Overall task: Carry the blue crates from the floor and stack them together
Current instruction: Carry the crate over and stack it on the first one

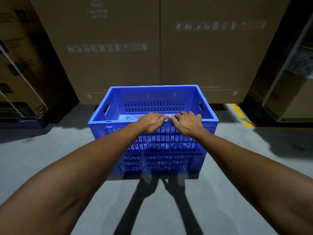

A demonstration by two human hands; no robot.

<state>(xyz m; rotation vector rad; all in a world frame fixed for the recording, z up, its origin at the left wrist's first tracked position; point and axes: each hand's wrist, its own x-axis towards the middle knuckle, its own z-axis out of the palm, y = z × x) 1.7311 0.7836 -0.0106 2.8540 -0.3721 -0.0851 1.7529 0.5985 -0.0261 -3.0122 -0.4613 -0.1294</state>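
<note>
Left hand (150, 122) and right hand (188, 123) are gripping the blue crate (162, 150) by its rim; cardboard boxes (118, 65) are showing blurred, unreadable print.

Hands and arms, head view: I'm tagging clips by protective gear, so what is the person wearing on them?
Nothing that shows. The left hand and right hand are gloveless, and the left forearm and right forearm are bare to the frame edge: no sleeves, watch or wristbands in view. Rings: too blurred to tell.
</note>
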